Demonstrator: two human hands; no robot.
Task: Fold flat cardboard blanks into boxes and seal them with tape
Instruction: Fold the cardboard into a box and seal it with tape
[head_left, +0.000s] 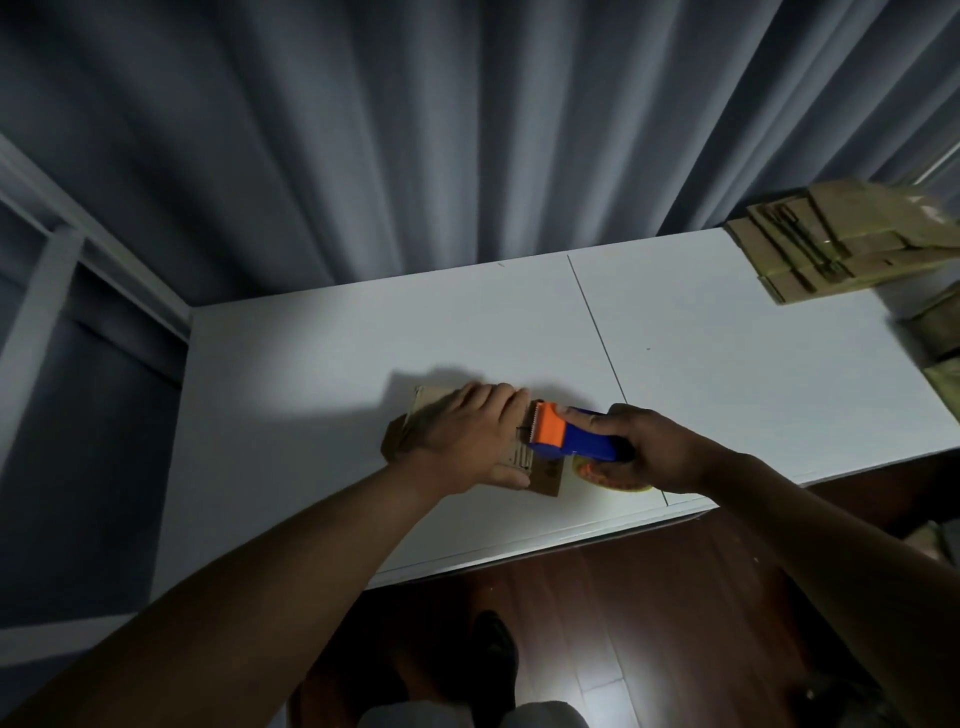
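A small brown cardboard box (545, 478) lies on the white table (322, 374) near its front edge. My left hand (467, 436) lies flat on top of the box and presses it down, fingers stretched toward the right. My right hand (644, 447) grips a blue and orange tape dispenser (566, 434), index finger laid along its top. The dispenser's orange toothed end meets the box's right end, beside my left fingertips. A yellowish tape roll (613, 480) shows under the dispenser. Most of the box top is hidden by my left hand.
A stack of flat cardboard blanks (841, 244) sits at the table's far right corner, with more cardboard (940, 332) past the right edge. Grey curtains hang behind the table. A white frame (47, 291) stands at left. Dark wooden floor lies below the front edge.
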